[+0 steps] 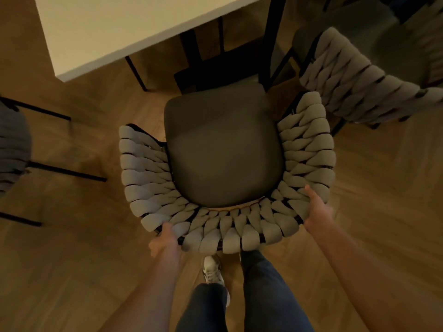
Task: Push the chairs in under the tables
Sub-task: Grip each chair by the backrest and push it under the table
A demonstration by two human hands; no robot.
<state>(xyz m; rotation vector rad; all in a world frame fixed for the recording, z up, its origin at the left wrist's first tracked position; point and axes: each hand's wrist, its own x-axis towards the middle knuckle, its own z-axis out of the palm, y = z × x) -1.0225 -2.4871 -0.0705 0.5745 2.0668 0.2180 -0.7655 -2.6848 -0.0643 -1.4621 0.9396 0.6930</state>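
The left hand (165, 238) gripped the woven backrest (230, 233) at its left rear curve. The chair (224, 149) stood with its seat front just at the table (115, 32) edge. The right hand (316, 207) clasped the right curve. The padded weave probably yielded; the frame felt stiff, fairly light.
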